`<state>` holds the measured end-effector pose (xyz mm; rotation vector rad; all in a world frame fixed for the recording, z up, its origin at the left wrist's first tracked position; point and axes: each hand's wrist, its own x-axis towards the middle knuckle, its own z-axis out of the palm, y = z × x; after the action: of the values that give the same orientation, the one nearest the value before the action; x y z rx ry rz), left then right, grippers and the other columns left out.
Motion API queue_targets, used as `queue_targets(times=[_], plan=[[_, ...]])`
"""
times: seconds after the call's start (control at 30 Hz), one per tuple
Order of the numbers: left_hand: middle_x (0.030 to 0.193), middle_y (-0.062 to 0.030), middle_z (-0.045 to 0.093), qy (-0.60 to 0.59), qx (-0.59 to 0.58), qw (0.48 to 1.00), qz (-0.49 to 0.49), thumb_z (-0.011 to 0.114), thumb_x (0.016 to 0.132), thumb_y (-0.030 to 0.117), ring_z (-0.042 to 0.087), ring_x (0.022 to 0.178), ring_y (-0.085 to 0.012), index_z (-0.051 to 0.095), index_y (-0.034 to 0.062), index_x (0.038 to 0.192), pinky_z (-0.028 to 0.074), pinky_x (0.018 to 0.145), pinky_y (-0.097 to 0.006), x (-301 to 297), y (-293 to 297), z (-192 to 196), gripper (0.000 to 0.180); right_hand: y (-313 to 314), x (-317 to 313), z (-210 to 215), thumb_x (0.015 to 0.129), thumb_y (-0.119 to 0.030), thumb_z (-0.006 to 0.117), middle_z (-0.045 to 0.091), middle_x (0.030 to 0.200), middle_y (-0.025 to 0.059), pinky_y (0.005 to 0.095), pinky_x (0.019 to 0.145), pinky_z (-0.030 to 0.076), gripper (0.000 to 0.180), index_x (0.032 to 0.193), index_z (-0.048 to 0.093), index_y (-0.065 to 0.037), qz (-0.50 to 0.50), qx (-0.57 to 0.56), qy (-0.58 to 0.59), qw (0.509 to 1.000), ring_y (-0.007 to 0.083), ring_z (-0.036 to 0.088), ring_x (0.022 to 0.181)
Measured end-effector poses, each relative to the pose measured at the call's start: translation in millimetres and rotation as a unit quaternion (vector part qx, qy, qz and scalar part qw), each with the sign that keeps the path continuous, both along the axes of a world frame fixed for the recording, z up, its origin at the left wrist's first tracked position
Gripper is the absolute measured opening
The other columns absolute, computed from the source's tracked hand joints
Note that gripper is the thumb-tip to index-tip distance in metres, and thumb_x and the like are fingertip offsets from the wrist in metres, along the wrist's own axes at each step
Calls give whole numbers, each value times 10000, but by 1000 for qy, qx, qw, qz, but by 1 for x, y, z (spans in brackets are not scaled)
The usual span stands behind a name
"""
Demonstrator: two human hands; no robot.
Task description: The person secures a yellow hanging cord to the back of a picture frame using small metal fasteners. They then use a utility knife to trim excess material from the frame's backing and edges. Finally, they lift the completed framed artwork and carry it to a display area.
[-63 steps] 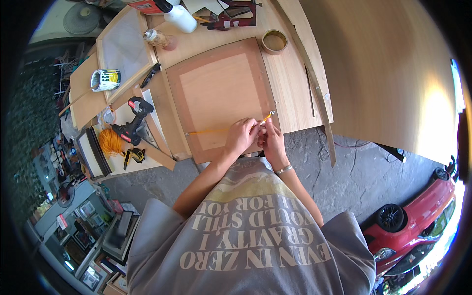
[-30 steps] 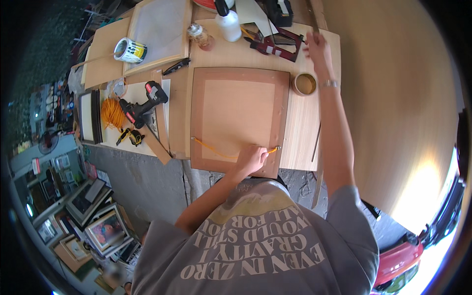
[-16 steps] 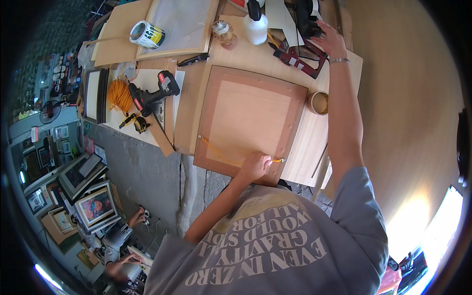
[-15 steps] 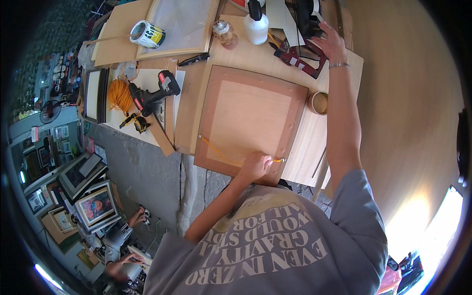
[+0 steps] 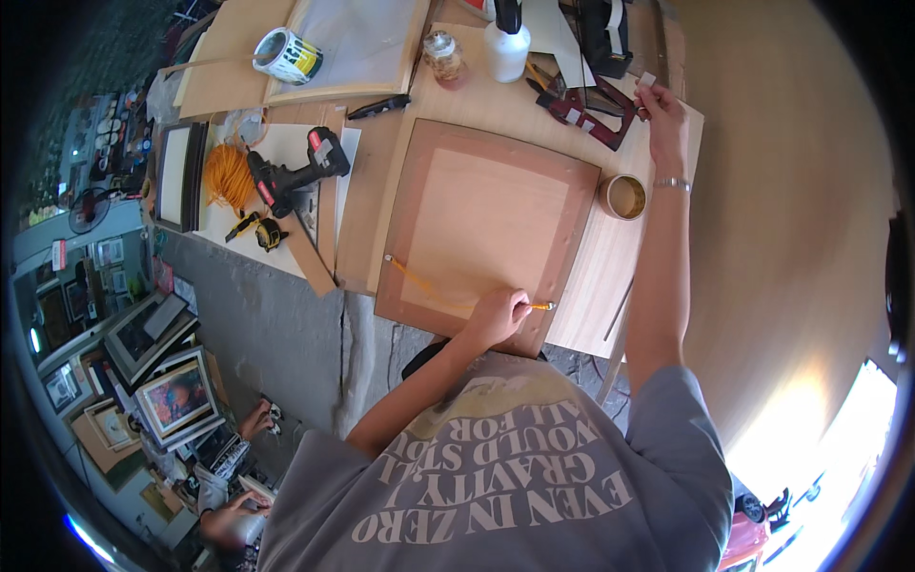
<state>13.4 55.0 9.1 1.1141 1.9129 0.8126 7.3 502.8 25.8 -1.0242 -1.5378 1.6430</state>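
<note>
A square panel, likely the back of a picture frame [image 5: 500,214], lies before me with brown tape along its edges. An orange cord [image 5: 412,276] runs across its near part between two small metal hangers at the sides. My left hand [image 5: 499,317] is closed on the cord beside the right hanger [image 5: 550,306]. My right hand [image 5: 664,114] is raised at the far right, pinching a small pale piece of tape [image 5: 648,80]. Just beyond it stands a black tape dispenser [image 5: 606,43]. A dark red staple gun [image 5: 599,119] lies left of that hand.
A tape roll [image 5: 622,197] sits right of the frame. A white spray bottle [image 5: 506,50] and a glass jar [image 5: 443,57] stand behind. At left lie a cordless drill [image 5: 295,172], orange cord bundle [image 5: 229,178] and tape measure [image 5: 270,233]. Another person [image 5: 229,510] sits lower left.
My right hand has drawn back from the tape dispenser toward me, now with a small piece of tape in its fingers. My left hand stays on the cord by the hanger.
</note>
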Motion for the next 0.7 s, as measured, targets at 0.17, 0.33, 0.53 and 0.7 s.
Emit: queue_targets(times=[0.17, 0.33, 0.53, 0.7], plan=[[639, -140, 582, 76, 58, 995, -34, 641, 912, 146, 599, 613, -355, 567, 66, 749, 461, 602, -466, 6, 2, 2, 196, -95, 30, 73, 965, -77, 685, 681, 929, 66, 237, 698, 483, 250, 1176, 662, 56, 16, -113, 206, 972, 105, 584, 748], [961, -117, 660, 115, -3, 988, -99, 688, 908, 281, 635, 910, -299, 658, 88, 900, 480, 773, -461, -8, -6, 21, 195, -190, 43, 106, 966, -77, 681, 676, 893, 48, 229, 675, 469, 188, 1117, 666, 35, 15, -95, 120, 988, 83, 561, 725], [1209, -86, 639, 185, 123, 975, -13, 796, 821, 312, 588, 1150, -310, 649, 115, 1169, 445, 988, -442, -126, -69, 50, 426, -323, 57, 85, 980, -103, 666, 664, 808, -1, 220, 645, 454, 87, 1009, 679, -22, 10, -118, -56, 991, 54, 538, 690], [1189, -61, 646, 174, 93, 971, -137, 773, 828, 240, 581, 1160, -288, 662, 103, 1181, 448, 998, -434, -219, -105, 42, 395, -451, 24, 48, 978, -134, 675, 673, 804, 1, 223, 637, 469, 143, 999, 672, 7, -6, -180, -122, 976, 60, 566, 689]])
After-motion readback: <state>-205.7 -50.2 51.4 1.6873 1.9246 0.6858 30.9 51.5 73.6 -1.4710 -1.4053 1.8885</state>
